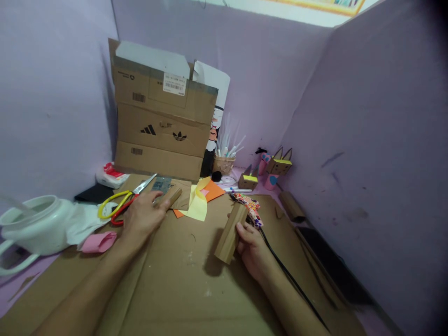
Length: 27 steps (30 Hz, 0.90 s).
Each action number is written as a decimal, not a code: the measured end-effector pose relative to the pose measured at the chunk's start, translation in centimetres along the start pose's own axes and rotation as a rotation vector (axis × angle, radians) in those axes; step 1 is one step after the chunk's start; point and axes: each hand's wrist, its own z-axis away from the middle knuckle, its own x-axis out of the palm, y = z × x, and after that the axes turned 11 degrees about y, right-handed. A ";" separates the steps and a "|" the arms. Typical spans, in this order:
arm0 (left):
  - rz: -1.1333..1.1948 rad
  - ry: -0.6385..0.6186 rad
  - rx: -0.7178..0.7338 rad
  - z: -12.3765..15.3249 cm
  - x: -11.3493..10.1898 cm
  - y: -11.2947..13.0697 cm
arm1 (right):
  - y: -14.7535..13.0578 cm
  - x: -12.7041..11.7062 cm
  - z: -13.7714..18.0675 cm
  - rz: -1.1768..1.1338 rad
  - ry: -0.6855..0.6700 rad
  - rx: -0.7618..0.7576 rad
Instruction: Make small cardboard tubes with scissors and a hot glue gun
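Cardboard surface (pixel 175 289): black cord (pixel 279 261) between right forearm (pixel 287 298) and right edge could snag on an outward swing; bare room toward near edge. Right hand (pixel 252 242) grips folded strip (pixel 231 233), right of centre. Left hand (pixel 145 212), far-left side, closed on smaller cardboard piece (pixel 173 198); scissors (pixel 133 192) beside it.

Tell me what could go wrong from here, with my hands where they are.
The left hand is right beside the scissors, so it might knock them. The black cord runs along the right forearm and could snag. The cardboard strip in the right hand might bump the patterned object close by.
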 end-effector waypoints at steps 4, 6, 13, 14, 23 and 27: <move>-0.137 -0.117 0.060 -0.3 0.8 -0.4 | 0.3 -0.1 -0.3 0.020 -0.037 -0.039; -0.122 -0.137 0.043 -0.3 1.2 -0.5 | 0.4 -0.2 -0.4 0.019 -0.034 -0.070; 0.144 -0.156 -0.082 -0.7 1.4 -1.0 | 0.5 -0.4 -0.4 0.118 -0.093 -0.127; 0.220 -0.155 -0.101 -0.6 1.4 -0.8 | 0.6 -0.4 -0.3 0.128 -0.105 -0.137; 1.039 -0.450 -0.299 3.4 1.5 1.9 | 0.6 -0.3 0.0 0.154 -0.158 -0.157; 1.162 -0.584 -0.165 5.1 2.0 2.4 | 0.7 -0.3 0.0 0.268 -0.139 -0.272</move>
